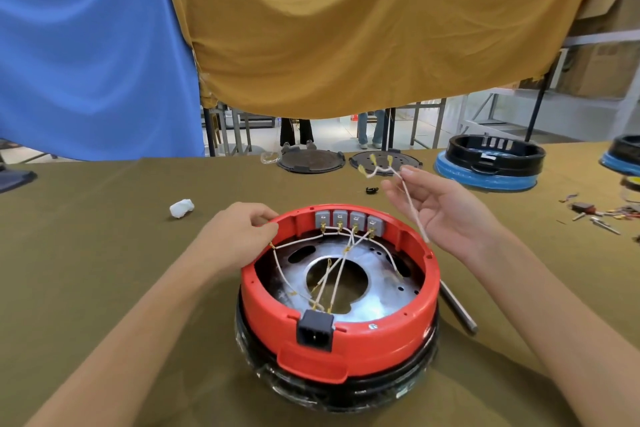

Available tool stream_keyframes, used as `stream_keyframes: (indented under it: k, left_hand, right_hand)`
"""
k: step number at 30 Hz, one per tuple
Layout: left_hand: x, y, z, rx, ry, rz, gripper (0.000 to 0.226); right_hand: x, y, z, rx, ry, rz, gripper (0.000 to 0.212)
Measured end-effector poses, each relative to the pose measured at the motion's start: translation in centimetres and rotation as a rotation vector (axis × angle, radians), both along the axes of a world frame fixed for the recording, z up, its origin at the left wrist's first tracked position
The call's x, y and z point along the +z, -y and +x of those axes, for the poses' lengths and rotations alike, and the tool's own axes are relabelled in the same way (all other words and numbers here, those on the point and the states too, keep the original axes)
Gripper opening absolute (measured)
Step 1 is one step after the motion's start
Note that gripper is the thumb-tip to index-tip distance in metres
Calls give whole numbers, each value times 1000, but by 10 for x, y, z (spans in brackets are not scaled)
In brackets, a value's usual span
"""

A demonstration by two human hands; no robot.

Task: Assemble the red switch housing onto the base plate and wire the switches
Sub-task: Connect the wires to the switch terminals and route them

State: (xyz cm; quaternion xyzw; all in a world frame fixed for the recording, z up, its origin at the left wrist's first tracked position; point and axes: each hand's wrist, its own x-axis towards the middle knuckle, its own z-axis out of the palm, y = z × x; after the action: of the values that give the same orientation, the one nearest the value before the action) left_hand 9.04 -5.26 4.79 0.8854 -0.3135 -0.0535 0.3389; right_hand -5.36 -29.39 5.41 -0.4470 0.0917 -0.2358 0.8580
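Red switch housing (341,343), a round ring, sits on a black base at the near middle of an olive-covered worktop (104,253). A black power socket (315,330) is set in the housing's near wall; four grey switches (349,219) line its far inner wall. White wires (332,274) cross from the switches over the metal base plate (381,274) inside. At the housing's far left rim, the left hand (235,239) pinches with curled fingers. Just beyond the housing's right side, the right hand (446,211) is raised, its fingers loosely pinching a white wire bundle (410,199) with yellow terminals.
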Motion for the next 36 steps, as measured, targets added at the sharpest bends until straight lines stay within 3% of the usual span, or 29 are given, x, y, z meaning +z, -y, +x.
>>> stream_keyframes:
  k: [3, 6, 9, 12, 16, 22, 33, 36]
  left_hand:
    - [1, -1, 0, -16, -13, -28, 26]
    - [-1, 0, -4, -42, -5, 10, 33]
    - [-1, 3, -8, -36, 162, 79, 35]
    - [5, 5, -16, -85, 233, -162, 26]
    - [12, 10, -33, -308, -51, -512, 31]
    - [10, 16, -38, -352, -180, -756, 17]
    - [14, 22, -40, -278, -629, -843, 28]
    - [12, 23, -38, -288, -583, -773, 22]
  right_hand:
    - [0, -1, 2, -31, -28, -139, 13]
    - [1, -2, 2, -51, 6, -149, 14]
    - [3, -3, -1, -52, 36, -213, 18]
    - [6, -11, -2, -61, 89, -314, 16]
    - [7, -25, -3, -19, 172, -455, 13]
    - [6, -34, -7, -10, 206, -623, 10]
    - [5, -38, -2, -252, 248, -807, 13]
    - [5, -36, -4, -185, 195, -723, 10]
